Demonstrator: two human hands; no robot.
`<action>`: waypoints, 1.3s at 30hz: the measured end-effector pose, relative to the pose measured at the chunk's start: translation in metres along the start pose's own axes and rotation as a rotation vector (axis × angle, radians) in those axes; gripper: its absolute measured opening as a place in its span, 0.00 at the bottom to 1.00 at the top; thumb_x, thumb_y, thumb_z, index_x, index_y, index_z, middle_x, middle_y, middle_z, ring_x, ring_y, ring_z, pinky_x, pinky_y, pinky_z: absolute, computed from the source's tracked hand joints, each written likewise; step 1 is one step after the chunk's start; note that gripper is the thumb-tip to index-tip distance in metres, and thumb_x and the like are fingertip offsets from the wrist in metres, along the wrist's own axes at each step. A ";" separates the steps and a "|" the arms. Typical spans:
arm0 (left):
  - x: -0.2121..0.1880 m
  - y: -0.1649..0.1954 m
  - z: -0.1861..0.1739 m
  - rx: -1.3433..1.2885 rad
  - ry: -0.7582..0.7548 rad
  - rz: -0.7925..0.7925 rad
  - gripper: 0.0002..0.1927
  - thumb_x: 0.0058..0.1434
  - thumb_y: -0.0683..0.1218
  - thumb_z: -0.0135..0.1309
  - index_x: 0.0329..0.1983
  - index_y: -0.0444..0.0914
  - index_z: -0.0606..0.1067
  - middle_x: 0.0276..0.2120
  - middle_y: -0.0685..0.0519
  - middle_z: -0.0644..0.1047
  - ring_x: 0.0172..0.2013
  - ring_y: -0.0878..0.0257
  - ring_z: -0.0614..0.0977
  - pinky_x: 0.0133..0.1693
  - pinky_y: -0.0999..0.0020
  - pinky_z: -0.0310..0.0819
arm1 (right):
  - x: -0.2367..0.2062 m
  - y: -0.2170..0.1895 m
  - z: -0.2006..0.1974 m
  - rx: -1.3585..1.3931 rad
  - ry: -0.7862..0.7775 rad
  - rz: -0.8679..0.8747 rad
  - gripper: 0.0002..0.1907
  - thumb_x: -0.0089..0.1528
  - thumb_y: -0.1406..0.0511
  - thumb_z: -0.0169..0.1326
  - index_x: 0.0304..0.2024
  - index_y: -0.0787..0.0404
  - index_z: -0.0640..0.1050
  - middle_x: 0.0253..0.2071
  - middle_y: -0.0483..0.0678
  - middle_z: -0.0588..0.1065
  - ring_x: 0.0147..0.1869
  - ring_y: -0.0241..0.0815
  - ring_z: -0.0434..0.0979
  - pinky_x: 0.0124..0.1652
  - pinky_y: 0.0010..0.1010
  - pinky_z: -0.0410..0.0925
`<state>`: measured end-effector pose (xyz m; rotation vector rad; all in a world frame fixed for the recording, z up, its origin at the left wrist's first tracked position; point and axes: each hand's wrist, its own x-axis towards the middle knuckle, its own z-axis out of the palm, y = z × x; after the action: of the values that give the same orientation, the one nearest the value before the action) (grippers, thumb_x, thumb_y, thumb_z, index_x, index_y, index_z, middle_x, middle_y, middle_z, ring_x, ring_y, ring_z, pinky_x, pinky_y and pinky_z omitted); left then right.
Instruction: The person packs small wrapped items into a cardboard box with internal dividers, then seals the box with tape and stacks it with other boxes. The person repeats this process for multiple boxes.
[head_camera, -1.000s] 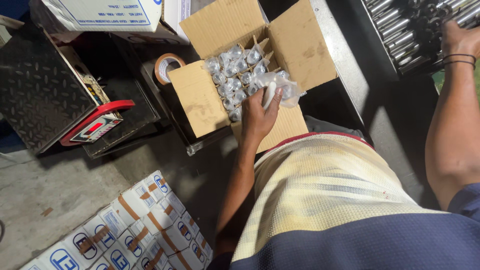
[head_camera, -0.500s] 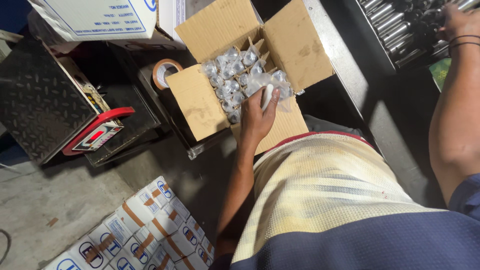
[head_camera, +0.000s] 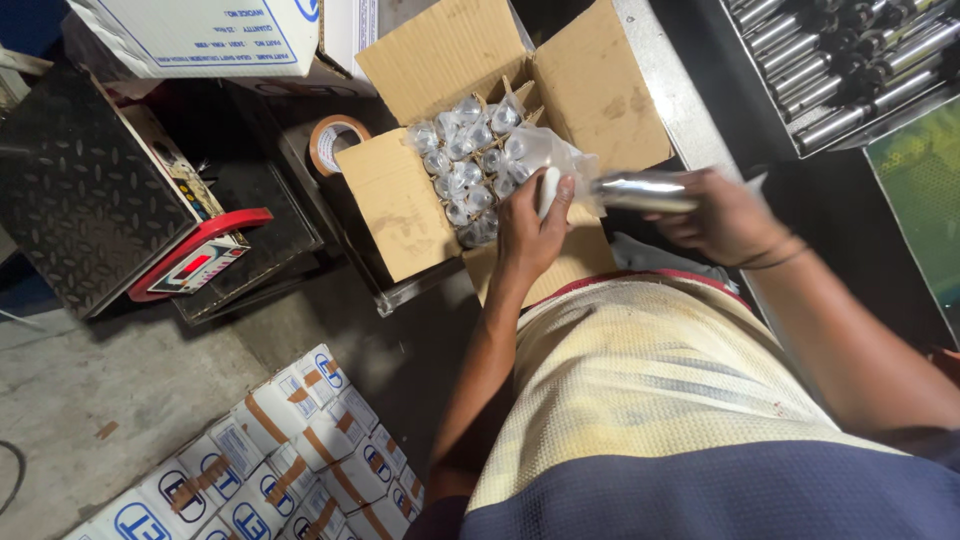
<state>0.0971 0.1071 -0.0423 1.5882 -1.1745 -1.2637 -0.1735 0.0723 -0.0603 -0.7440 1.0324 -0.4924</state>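
My left hand grips a clear plastic bag at the near edge of an open cardboard box. The box is filled with several bagged shiny metal parts standing in rows. My right hand holds a shiny metal cylinder level, its tip at the mouth of the bag. Both hands meet over the box's right front flap.
A tray of several metal cylinders lies at the upper right. A roll of brown tape sits left of the box. A weighing scale with a chequered plate and red display stands at left. Stacked white cartons lie on the floor.
My right hand left the tray at the upper right and came down to the box with a metal cylinder. My left hand lifted the bag slightly.
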 end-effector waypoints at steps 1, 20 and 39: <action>-0.003 -0.004 0.001 0.022 -0.014 0.060 0.11 0.68 0.48 0.52 0.41 0.35 0.77 0.25 0.45 0.80 0.26 0.51 0.85 0.28 0.62 0.77 | 0.005 -0.002 0.020 -0.245 0.003 -0.041 0.31 0.66 0.51 0.36 0.42 0.74 0.77 0.23 0.47 0.64 0.22 0.36 0.56 0.21 0.27 0.53; -0.013 -0.107 -0.035 -0.892 0.200 -0.284 0.15 0.68 0.52 0.57 0.40 0.35 0.71 0.25 0.49 0.76 0.18 0.67 0.70 0.22 0.72 0.63 | 0.112 0.054 0.048 -0.244 -0.055 -0.115 0.17 0.73 0.59 0.50 0.54 0.67 0.79 0.43 0.53 0.78 0.39 0.39 0.75 0.36 0.32 0.69; -0.036 -0.132 -0.025 -0.772 0.069 -0.085 0.16 0.71 0.38 0.59 0.56 0.20 0.76 0.47 0.30 0.80 0.42 0.48 0.83 0.46 0.53 0.80 | 0.187 -0.064 0.089 -1.343 -0.292 -0.528 0.19 0.58 0.62 0.65 0.50 0.59 0.77 0.41 0.49 0.81 0.42 0.46 0.83 0.43 0.37 0.74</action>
<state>0.1438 0.1784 -0.1527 1.0884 -0.4685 -1.4637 -0.0128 -0.0699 -0.0941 -2.2420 0.7855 -0.0444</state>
